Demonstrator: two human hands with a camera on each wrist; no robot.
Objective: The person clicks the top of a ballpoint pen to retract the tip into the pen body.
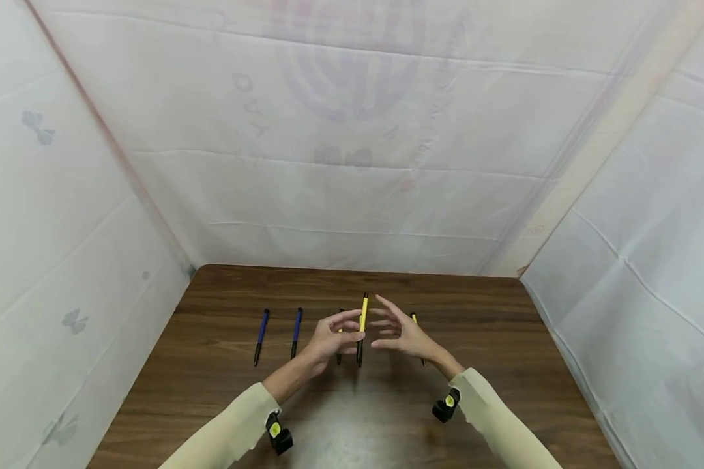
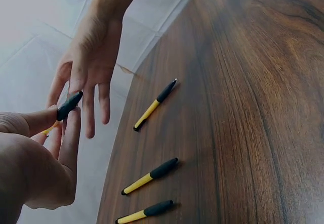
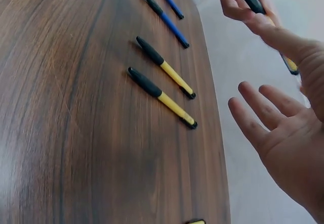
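One yellow pen (image 1: 362, 327) is pinched only at the left hand (image 1: 332, 339) fingertips, the right hand (image 1: 400, 332) spread open beside it, so a loosened pinch could drop it onto the pens below.

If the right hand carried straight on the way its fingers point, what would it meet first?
Probably the yellow pen that the left hand holds up. The right hand is open, with its fingers reaching toward that pen across a small gap. Depth is hard to judge, so it could brush the left hand's fingers instead.
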